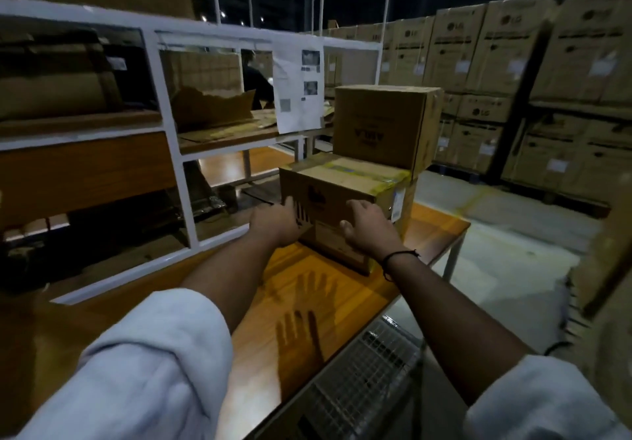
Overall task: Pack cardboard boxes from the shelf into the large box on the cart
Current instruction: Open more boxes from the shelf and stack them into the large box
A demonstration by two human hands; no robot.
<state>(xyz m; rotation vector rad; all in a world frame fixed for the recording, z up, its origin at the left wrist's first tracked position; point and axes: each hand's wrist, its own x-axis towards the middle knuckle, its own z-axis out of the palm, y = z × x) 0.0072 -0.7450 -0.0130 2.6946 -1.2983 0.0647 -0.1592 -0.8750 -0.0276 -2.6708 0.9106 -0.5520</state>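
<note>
A warehouse: tall stacks of printed cartons (513, 63), white metal racking (166, 114) and a bare concrete floor (506, 234).

the counter (345, 306) lies bare in front of the near box (342, 183), open room under both forearms. the left hand (277, 222) and right hand (371, 225) lie on its near face. a second box (383, 124) rises just behind it, blocking the far side. the white shelf frame (171, 124) walls the left. a wire cart (369, 371) meets the counter's near right edge, with open floor (513, 234) beyond.
</note>
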